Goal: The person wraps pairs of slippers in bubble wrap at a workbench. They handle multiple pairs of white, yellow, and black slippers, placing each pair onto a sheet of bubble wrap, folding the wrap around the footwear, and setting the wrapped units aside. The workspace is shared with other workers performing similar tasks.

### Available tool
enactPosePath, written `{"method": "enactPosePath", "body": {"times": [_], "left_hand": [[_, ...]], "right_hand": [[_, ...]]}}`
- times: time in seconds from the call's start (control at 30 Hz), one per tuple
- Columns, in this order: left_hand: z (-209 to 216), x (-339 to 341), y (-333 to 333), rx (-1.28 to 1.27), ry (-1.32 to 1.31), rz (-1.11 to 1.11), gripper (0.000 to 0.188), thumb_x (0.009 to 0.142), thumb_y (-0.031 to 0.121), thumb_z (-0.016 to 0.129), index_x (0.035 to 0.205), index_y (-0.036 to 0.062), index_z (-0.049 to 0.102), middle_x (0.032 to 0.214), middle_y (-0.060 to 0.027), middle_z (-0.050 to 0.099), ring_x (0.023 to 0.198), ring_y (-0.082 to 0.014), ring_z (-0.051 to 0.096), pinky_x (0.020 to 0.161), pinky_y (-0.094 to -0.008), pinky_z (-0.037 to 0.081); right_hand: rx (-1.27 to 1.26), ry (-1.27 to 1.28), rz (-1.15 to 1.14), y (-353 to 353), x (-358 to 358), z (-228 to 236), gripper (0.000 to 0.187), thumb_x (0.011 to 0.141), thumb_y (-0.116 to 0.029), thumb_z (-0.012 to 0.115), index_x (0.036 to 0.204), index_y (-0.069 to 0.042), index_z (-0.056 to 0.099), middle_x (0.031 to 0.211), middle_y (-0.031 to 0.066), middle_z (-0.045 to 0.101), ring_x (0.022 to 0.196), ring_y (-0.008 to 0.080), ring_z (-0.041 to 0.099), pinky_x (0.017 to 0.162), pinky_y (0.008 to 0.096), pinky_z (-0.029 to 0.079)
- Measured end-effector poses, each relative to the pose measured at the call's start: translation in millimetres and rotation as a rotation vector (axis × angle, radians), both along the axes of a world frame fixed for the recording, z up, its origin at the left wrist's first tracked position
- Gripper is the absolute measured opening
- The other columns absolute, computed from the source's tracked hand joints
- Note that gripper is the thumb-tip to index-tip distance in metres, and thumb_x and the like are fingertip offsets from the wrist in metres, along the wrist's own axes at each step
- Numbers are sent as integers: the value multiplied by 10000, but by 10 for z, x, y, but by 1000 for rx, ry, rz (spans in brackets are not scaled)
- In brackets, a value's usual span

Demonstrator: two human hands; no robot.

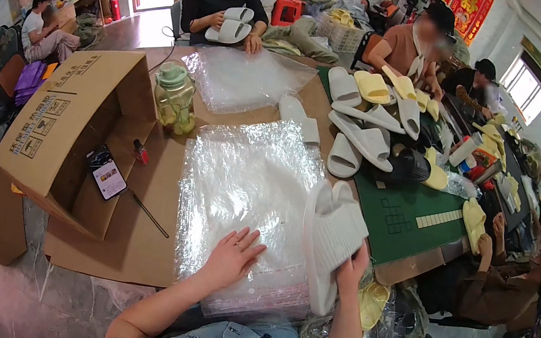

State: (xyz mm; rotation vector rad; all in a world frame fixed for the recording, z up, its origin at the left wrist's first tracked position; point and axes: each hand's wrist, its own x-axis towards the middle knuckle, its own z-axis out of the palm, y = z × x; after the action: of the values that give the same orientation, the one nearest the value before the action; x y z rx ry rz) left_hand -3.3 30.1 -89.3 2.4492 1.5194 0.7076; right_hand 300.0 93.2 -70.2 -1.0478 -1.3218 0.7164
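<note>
My right hand (352,270) grips a pair of white slide sandals (330,234) by their side, holding them tilted over the right edge of a stack of clear plastic bags (250,180). The ribbed strap of the nearer slide faces up, and part of the second one shows behind it. Flat on the bags, near their lower edge, lies my left hand (233,258). Its fingers are stretched out and it holds nothing. Behind the stack, another white slide pair (300,118) rests on the cardboard.
An open cardboard box (68,126) with a phone (106,172) inside stands left, beside a glass jar (175,100). White and yellow slides (366,139) pile up on a green mat (399,224) at right. Across the table a person (223,5) holds grey-white slides; other people sit along the right.
</note>
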Motion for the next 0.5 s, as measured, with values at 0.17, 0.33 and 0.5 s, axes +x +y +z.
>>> {"method": "enactPosePath", "body": {"times": [0.17, 0.33, 0.5], "left_hand": [[48, -47, 104, -53, -221, 41, 308, 977, 228, 615, 1248, 110, 701, 1365, -181, 636, 1261, -386, 593, 1070, -481, 464], [213, -11, 171, -143, -396, 98, 331, 997, 205, 572, 1290, 87, 672, 1308, -221, 659, 1176, -410, 636, 1023, -460, 502], [418, 13, 60, -203, -358, -14, 406, 1016, 190, 539, 1408, 102, 597, 1463, -195, 562, 1339, -398, 530, 1119, -455, 428]], "right_hand": [[-283, -140, 283, -788, 232, 398, 321, 872, -135, 713, 1150, 25, 697, 1035, 57, 723, 902, 161, 668, 829, 311, 534], [-464, -637, 546, -1058, 244, 594, 166, 837, -132, 725, 941, -10, 684, 724, 80, 628, 649, 163, 606, 602, 329, 479], [-338, -801, 367, -976, 24, 673, 243, 844, -190, 724, 788, -34, 546, 674, 105, 581, 606, 293, 587, 579, 413, 465]]}}
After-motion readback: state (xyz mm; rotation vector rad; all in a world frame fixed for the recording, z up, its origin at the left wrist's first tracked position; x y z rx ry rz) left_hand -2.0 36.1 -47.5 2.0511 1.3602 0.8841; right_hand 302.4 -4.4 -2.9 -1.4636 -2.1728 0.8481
